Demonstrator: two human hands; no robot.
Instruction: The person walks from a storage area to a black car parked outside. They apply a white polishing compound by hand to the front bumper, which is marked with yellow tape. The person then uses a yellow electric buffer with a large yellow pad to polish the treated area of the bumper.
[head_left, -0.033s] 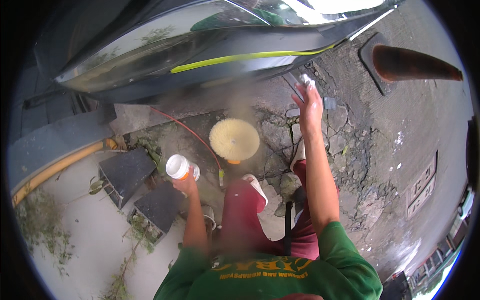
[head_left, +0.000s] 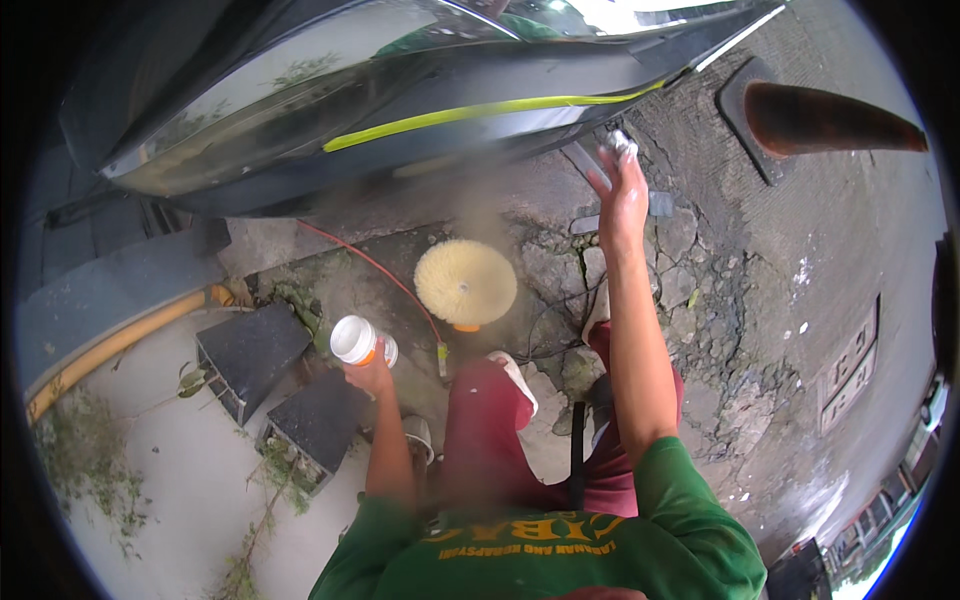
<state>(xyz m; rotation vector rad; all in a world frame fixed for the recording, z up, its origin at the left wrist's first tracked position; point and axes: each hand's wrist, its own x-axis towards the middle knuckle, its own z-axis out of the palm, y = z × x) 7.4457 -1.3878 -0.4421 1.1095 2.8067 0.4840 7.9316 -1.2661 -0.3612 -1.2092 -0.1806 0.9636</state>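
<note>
My left hand (head_left: 370,368) is wrapped round a white plastic tub (head_left: 358,340) with an orange patch on its side; its open mouth tilts up and to the left. My right arm reaches forward, and my right hand (head_left: 624,205) is just off the lower edge of a dark, glossy car (head_left: 420,85). White stuff coats the fingertips of that hand, and the thumb stands apart from the fingers. A yellow-green tape strip (head_left: 480,112) runs along the car's side. Between my arms, a round cream wool polishing pad (head_left: 465,282) faces up on the ground, a bit of orange beneath it.
A red cord (head_left: 370,258) crosses the ground left of the pad. Two dark planters (head_left: 255,352) with plants stand at the left, near a yellow pipe (head_left: 130,345). At the right lies a dark reddish-brown cone (head_left: 830,118). Broken, uneven concrete (head_left: 680,300) surrounds my feet.
My right hand has shifted slightly up and right, its fingers turned a little. The left hand and tub have barely moved.
</note>
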